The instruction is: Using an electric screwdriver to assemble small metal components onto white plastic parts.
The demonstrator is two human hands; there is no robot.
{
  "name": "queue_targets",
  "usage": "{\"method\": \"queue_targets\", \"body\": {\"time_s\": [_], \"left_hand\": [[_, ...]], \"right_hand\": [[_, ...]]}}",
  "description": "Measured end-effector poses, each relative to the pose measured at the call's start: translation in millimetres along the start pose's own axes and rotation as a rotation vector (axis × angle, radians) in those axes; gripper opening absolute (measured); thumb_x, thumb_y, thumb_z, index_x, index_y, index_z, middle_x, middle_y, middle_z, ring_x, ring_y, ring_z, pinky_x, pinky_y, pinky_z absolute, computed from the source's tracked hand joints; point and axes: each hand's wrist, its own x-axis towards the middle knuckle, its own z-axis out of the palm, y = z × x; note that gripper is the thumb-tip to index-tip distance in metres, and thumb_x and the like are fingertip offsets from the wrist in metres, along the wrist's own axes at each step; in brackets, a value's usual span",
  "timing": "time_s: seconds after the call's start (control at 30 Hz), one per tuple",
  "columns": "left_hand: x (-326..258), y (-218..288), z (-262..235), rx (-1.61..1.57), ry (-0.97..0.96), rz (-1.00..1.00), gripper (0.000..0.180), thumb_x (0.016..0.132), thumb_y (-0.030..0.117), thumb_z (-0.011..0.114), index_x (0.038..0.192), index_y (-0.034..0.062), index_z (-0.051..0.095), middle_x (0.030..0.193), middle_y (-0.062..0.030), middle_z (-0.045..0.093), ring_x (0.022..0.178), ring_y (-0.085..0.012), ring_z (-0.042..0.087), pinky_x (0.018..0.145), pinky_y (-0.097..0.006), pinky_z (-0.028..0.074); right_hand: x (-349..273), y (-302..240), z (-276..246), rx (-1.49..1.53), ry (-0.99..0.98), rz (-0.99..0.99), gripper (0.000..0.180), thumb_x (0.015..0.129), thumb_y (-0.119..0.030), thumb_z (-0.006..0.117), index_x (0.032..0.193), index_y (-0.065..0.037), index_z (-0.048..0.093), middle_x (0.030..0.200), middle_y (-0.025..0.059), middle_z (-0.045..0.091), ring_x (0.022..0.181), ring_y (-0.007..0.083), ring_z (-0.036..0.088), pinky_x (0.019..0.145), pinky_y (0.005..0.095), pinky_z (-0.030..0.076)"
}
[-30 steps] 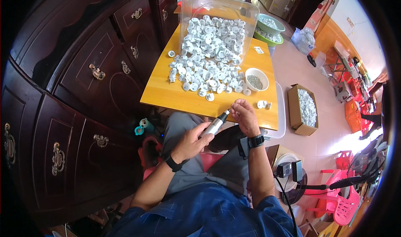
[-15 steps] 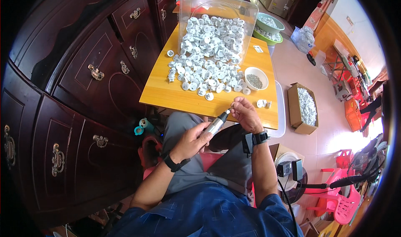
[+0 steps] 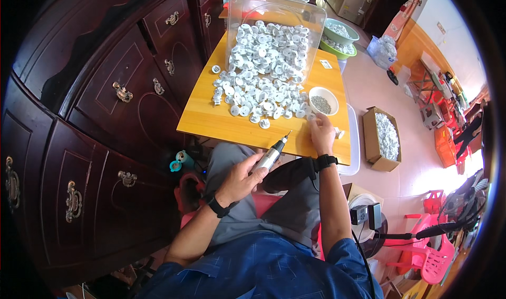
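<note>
Rotary tool (image 3: 270, 155) sits gripped in the left hand (image 3: 240, 180), its long axis slanting up and right, tip just short of the right hand (image 3: 321, 134), which rests curled on the counter (image 3: 211, 121) edge; whether it pinches a part I cannot tell. Beyond lie white discs (image 3: 258, 90), 1 small white bowl (image 3: 322, 99), a clear tub (image 3: 274, 40) and a small white label (image 3: 326, 64). A cardboard box (image 3: 380, 141) stands on the floor, right.

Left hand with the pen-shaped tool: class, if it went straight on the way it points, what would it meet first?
Probably the wooden table edge, then the white round parts; the left hand aims its tool there, though depth is unclear.
</note>
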Motion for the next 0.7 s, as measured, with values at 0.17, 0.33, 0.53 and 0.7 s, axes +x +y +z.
{"method": "queue_targets", "body": {"time_s": [0.17,0.33,0.53,0.7], "left_hand": [[-0.6,-1.9,-0.3,0.006,0.020,0.000,0.047,0.097,0.025,0.060,0.136,0.0006,0.050,0.078,-0.0002,0.059,0.064,-0.0063,0.056,0.053,-0.023,0.048],[-0.3,-2.9,-1.3,0.009,0.003,-0.005,0.046,0.096,0.026,0.060,0.135,0.0021,0.051,0.077,0.0000,0.059,0.062,-0.0063,0.055,0.053,-0.023,0.048],[-1.0,-0.4,0.2,-0.004,-0.005,-0.005,0.045,0.096,0.027,0.060,0.134,0.0033,0.052,0.077,-0.0002,0.059,0.060,-0.0065,0.054,0.052,-0.023,0.047],[-1.1,-0.1,0.2,0.018,0.009,-0.010,0.043,0.097,0.026,0.059,0.134,0.0042,0.053,0.075,0.0003,0.058,0.057,-0.0063,0.053,0.051,-0.023,0.046]], "right_hand": [[7.2,0.3,8.3,-0.237,0.035,-0.122,0.022,0.083,-0.021,0.071,0.097,-0.004,0.067,0.083,0.0147,0.069,0.072,0.0288,0.067,0.069,0.0408,0.051],[-4.5,-5.7,7.5,-0.103,0.072,-0.257,0.017,0.085,-0.017,0.071,0.091,-0.004,0.062,0.083,0.0125,0.067,0.072,0.0254,0.066,0.069,0.0358,0.052],[-24.6,-11.6,11.1,0.315,-0.078,-0.074,0.016,0.089,-0.014,0.069,0.095,-0.003,0.059,0.088,0.0055,0.065,0.074,0.0120,0.062,0.065,0.0270,0.049],[-44.5,-22.0,12.9,0.502,-0.202,0.000,0.014,0.091,-0.010,0.066,0.103,-0.005,0.062,0.092,-0.0004,0.064,0.074,0.0055,0.058,0.063,0.0216,0.046]]}}
